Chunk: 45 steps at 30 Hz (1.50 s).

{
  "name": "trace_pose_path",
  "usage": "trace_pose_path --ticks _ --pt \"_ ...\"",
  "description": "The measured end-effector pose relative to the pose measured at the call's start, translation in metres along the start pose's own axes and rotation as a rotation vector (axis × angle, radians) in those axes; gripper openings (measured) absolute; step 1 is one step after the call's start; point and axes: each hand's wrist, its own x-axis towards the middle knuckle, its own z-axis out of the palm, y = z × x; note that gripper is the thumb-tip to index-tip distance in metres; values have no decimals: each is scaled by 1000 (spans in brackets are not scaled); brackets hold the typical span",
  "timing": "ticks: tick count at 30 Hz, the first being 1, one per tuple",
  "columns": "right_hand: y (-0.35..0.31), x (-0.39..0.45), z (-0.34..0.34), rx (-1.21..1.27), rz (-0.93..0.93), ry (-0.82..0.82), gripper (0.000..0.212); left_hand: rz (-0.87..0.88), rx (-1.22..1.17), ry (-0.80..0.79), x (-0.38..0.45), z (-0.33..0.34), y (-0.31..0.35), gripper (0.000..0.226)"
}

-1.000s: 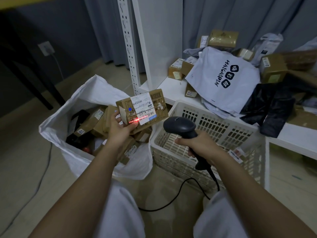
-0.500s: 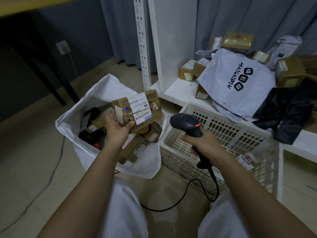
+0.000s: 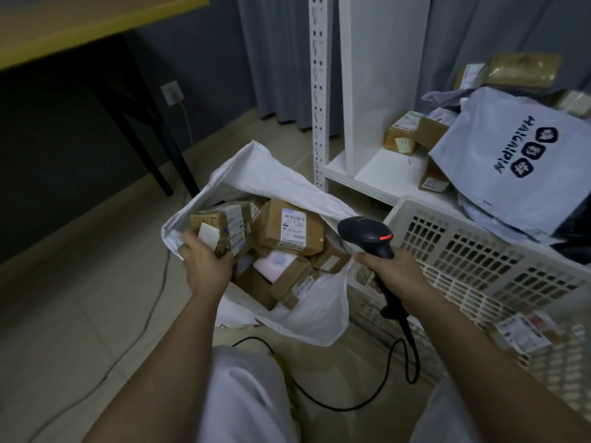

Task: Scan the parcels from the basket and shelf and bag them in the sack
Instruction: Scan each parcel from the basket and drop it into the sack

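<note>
Dim rm, tiled floor (image 3: 80, 314), grey curtains, yellow-top table upper L. White shelf (image 3: 367, 174) w/ piled parcels & grey mailer (image 3: 511, 161). White sack (image 3: 262, 174) open on floor, full of brown boxes. L hand (image 3: 204, 266) grips labelled brown parcel (image 3: 220, 225) over sack mouth. R hand (image 3: 396, 270) wrapped round black scanner (image 3: 367, 238) beside basket (image 3: 479, 251). Basket contents blurred, R edge cut off.
</note>
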Motion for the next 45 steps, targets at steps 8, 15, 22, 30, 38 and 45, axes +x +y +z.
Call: trace_pose_path --ticks 8,15,22,30,38,45 --pt "7 30 47 19 34 -30 20 93 253 -96 27 34 -1 94" --pt "19 46 72 58 108 -25 26 214 407 -136 48 77 -21 98" --pt "24 53 68 59 139 -45 23 338 525 -408 57 111 -42 90" --pt "16 40 36 -29 109 0 21 259 459 -758 57 101 -34 46" --pt "16 9 -63 -31 160 124 19 329 65 -681 -2 99 60 31" --pt "49 -21 -186 78 209 432 15 450 -201 -897 -128 156 160 27"
